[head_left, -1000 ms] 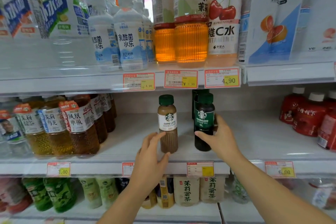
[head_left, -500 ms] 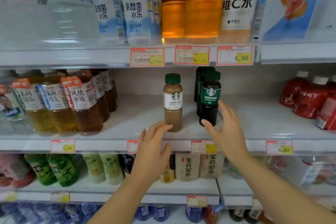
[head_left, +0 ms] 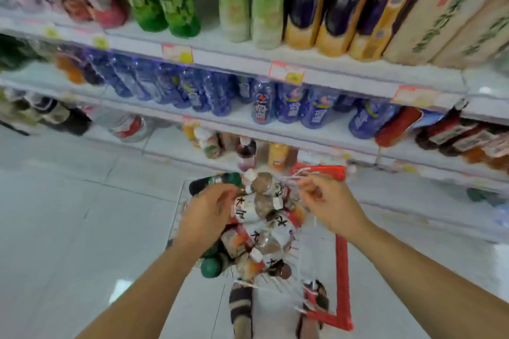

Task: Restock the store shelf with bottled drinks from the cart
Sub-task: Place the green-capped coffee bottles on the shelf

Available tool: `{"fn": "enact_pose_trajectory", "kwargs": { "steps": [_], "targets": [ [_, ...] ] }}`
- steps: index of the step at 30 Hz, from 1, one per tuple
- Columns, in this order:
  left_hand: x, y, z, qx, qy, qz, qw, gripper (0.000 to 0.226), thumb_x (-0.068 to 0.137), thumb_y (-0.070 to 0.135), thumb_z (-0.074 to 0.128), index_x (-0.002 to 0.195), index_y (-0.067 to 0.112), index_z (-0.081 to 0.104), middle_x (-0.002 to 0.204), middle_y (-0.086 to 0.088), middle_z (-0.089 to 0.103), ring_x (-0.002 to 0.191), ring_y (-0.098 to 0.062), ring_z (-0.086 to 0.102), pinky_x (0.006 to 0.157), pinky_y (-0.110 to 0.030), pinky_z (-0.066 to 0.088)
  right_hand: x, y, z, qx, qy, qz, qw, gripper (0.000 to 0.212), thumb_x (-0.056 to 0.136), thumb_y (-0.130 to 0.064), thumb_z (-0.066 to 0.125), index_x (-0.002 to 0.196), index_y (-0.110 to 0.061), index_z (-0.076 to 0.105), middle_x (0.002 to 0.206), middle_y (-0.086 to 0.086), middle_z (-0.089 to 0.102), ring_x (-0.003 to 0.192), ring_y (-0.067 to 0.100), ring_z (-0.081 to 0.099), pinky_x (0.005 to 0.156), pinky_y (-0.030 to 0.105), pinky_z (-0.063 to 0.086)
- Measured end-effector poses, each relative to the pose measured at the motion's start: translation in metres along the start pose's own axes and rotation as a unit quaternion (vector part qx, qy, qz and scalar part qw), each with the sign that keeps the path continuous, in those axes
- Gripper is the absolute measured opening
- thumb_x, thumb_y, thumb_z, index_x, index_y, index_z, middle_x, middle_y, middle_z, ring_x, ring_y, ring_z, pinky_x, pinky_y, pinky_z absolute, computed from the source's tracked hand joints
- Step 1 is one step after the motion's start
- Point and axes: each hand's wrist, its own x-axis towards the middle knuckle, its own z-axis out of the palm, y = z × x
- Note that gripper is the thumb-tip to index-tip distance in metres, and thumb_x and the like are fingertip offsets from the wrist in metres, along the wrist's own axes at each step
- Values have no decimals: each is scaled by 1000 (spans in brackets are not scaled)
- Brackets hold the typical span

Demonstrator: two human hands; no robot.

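Note:
I look down into a cart (head_left: 341, 269) with a red frame and white wire, heaped with bottled drinks (head_left: 272, 231) with white labels and white caps. A dark bottle with a green label (head_left: 212, 183) lies at the far left of the heap. My left hand (head_left: 209, 214) hovers over the left side of the pile, fingers bent down just below that dark bottle; no grip shows. Over the cart's far right corner, my right hand (head_left: 327, 201) hangs with loosely curled fingers and holds nothing. Motion blurs the picture.
Store shelves (head_left: 358, 79) rise just beyond the cart, with green, cream and orange bottles on top, blue bottles (head_left: 286, 106) below, and mixed drinks on the lowest level. White floor tiles (head_left: 68, 214) spread to the left. My feet in sandals (head_left: 241, 308) stand under the cart.
My view has swung down from the coffee bottles on the middle shelf to the cart. Both hands have left the shelf and now hang over the bottles in the cart.

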Motion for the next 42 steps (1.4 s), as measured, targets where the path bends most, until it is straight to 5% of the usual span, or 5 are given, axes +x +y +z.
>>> {"fn": "enact_pose_trajectory", "kwargs": {
  "steps": [5,14,26,32,42],
  "targets": [
    [-38,-100,17,34,-49,-110,992,29,88,11,55,113,24,63,113,-4,63,97,-25,60,85,-35,50,-9,13,91,-30,-137,64,988,24,89,-16,56,112,-17,63,95,-5,63,90,12,60,83,28,49],
    [-63,-193,41,115,-134,-55,983,69,83,8,59,143,27,31,147,2,33,131,-23,35,105,-35,36,-30,-5,208,-122,-292,-54,947,49,79,-36,67,124,-28,49,123,-11,50,108,9,49,86,27,43],
    [-41,-225,45,108,-110,5,988,62,78,30,71,133,31,43,131,4,53,120,-23,47,97,-43,44,-41,-1,258,-102,-143,42,983,53,70,-42,75,104,-26,37,103,-1,58,90,20,59,73,38,51],
    [-52,-177,-2,-161,4,-120,980,59,75,28,75,126,32,44,110,16,56,97,11,55,75,-4,45,-33,-29,202,123,-75,101,984,44,66,-28,81,96,-35,50,93,-15,61,87,-1,60,72,13,48],
    [-17,7,-101,-289,-27,45,956,49,78,18,73,121,30,52,105,15,66,95,3,62,81,-13,49,-22,-116,24,427,109,83,894,42,62,-35,71,101,-25,61,106,2,68,108,27,62,97,54,46]
  ]
}}
